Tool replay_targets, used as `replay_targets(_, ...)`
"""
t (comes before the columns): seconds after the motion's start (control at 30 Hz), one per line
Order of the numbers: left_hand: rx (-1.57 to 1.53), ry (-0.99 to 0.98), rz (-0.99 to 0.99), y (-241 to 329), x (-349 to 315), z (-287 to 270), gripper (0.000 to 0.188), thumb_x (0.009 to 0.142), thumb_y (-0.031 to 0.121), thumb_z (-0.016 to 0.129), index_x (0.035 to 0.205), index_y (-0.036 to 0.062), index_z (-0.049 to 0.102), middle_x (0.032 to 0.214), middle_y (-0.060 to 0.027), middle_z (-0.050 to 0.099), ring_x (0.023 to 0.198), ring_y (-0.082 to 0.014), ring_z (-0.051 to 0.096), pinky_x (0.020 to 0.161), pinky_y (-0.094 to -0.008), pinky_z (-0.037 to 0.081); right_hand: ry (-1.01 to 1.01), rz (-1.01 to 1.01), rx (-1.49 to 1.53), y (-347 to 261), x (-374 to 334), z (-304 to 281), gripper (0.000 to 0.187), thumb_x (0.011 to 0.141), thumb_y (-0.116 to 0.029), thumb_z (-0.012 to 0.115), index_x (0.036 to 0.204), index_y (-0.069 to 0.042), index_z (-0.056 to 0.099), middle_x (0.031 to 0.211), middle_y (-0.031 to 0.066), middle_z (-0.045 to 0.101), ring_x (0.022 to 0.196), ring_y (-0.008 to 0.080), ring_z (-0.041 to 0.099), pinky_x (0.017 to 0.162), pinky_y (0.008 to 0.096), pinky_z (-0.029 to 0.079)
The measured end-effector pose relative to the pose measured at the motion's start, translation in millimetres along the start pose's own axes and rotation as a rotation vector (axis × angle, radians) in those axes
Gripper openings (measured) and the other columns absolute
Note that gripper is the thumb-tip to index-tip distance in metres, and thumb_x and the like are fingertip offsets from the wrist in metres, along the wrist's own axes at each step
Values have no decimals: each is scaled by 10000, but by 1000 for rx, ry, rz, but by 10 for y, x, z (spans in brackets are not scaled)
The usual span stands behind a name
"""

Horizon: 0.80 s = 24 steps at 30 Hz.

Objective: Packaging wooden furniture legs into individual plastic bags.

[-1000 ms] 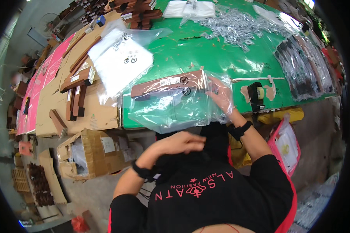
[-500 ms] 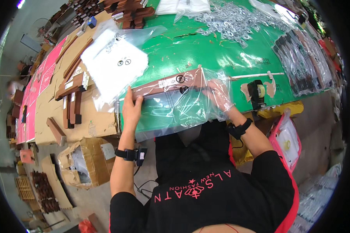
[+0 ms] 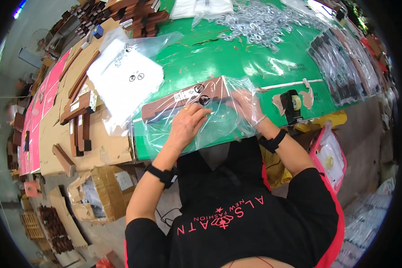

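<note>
A brown wooden piece [image 3: 165, 103] with a white label lies inside a clear plastic bag [image 3: 183, 138] along the green table's near edge. My left hand [image 3: 187, 125] is over the bag just below the wood, its fingers bent together on the film. My right hand [image 3: 246, 109] reaches inside the bag's right end, seen through the film, its fingers closed at the wood's right end. Glare and folds partly blur these fingers. A stack of clear printed bags [image 3: 125, 73] lies to the left.
A black tape dispenser [image 3: 293, 107] stands right of my right hand. Metal hardware in small bags [image 3: 254, 22] is heaped at the back. Packed bags [image 3: 344, 67] lie far right. Loose wooden pieces [image 3: 79, 118] rest on cardboard at left; a carton [image 3: 98, 196] sits below.
My left hand has left the wood's left end and moved right, onto the film below the wood. The right hand stays inside the bag's right end. The view has shifted slightly.
</note>
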State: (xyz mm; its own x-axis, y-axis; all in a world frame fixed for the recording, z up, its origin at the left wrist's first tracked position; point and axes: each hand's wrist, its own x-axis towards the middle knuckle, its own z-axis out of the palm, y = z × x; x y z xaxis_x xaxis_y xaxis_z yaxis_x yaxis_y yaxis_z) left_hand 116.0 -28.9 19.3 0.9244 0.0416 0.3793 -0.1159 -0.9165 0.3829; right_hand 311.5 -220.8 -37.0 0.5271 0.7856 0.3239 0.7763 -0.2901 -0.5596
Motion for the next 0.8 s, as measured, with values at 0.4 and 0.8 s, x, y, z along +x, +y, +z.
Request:
replay_targets(0.4, 265, -84, 113, -70, -18, 249, 560, 851, 171, 665, 1391, 277, 562, 1151, -29, 566, 931, -244, 537, 805, -367, 495, -313, 295, 101, 416, 3, -1062, 605, 811, -169, 726, 1384, -123, 535, 1257, 129, 630, 1184, 322, 566, 1044, 398, 420)
replay_targets(0.8, 244, -149, 86, 7, -1, 206, 565, 840, 152, 645, 1388, 265, 568, 1355, 29, 538, 922, -240, 486, 865, -346, 469, 272, 459, 240, 783, 719, -704, 196, 788, -289, 742, 908, -135, 731, 825, 80, 721, 732, 198, 701, 666, 348, 526)
